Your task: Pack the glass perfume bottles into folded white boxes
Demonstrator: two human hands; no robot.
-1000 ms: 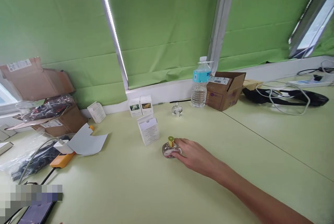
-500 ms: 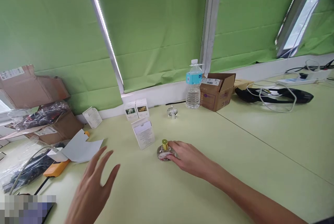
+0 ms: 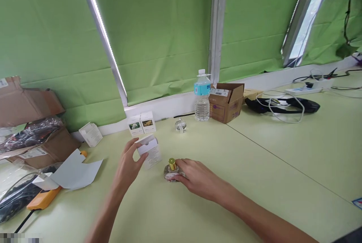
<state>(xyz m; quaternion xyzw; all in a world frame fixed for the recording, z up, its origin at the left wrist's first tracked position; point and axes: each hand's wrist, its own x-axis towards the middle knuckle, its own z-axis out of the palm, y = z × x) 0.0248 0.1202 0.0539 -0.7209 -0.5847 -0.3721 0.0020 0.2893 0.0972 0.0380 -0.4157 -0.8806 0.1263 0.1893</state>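
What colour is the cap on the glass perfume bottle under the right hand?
Gold. The cap of the glass perfume bottle shows best in the head view.

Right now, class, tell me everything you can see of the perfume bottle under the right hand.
The perfume bottle is squat, rounded clear glass with a short gold cap, standing upright on the pale green table. A pinkish-white patch shows low on its front, too small to make out. The right hand's fingers rest on its right side.

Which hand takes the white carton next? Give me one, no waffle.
Left, most likely: the fingers of the left hand are at the white carton, while the right hand lies over the glass perfume bottle.
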